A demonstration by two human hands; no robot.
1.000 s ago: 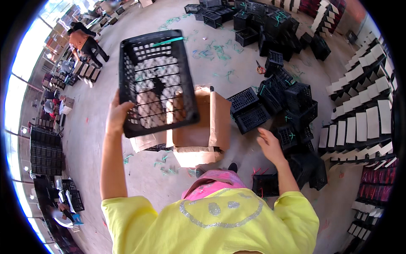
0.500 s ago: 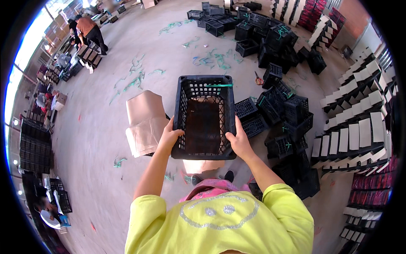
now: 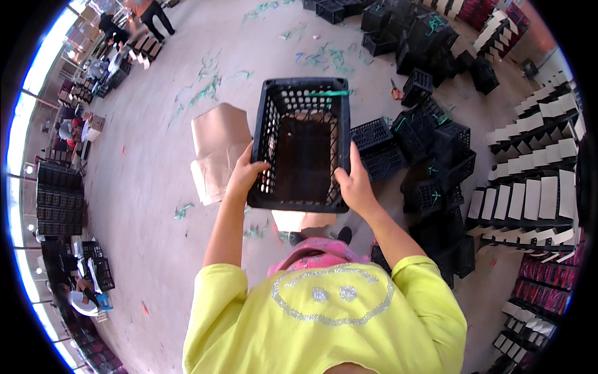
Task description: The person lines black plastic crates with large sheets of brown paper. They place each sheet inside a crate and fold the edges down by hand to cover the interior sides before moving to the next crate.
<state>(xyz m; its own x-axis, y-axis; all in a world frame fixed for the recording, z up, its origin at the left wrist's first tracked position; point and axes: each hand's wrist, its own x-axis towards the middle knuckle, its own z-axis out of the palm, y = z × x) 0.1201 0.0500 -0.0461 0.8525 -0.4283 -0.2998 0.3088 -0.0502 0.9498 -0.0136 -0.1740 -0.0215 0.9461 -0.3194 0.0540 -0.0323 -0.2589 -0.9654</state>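
A pale grey floor (image 3: 137,187) meets bright windows (image 3: 23,118) (ranged along the left).

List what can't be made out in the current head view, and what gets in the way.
In the head view:
Fingertips, thumbs aside, of the left hand and right hand: hidden behind the black crate.
Most of the cardboard under the crate: covered by the crate.
Head of the standing person, upper left: cut off by the top edge.
Blades of the red-handled tool: too small and blurred.
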